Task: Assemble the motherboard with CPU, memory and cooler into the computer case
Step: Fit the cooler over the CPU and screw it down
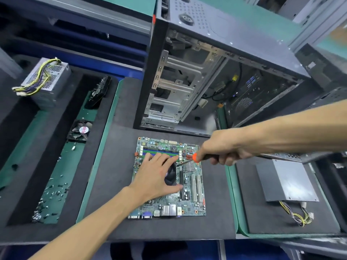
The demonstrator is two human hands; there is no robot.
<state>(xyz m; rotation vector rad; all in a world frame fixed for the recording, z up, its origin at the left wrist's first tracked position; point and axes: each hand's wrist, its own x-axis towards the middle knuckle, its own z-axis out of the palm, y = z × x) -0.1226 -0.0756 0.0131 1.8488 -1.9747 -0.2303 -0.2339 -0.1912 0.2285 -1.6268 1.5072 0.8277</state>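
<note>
Head camera looks steeply down, close above the motherboard [169, 177].

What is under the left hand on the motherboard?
The left hand rests on the black cooler fan on the motherboard. Only the fan's right part shows; the rest is covered.

— The mat [116, 184] under the fingers [161, 156], it is matt dark foam?
— Yes. Beyond the fingertips, the case [244, 44] is matt grey metal, its drive cage [174, 87] bare shiny steel.
</note>
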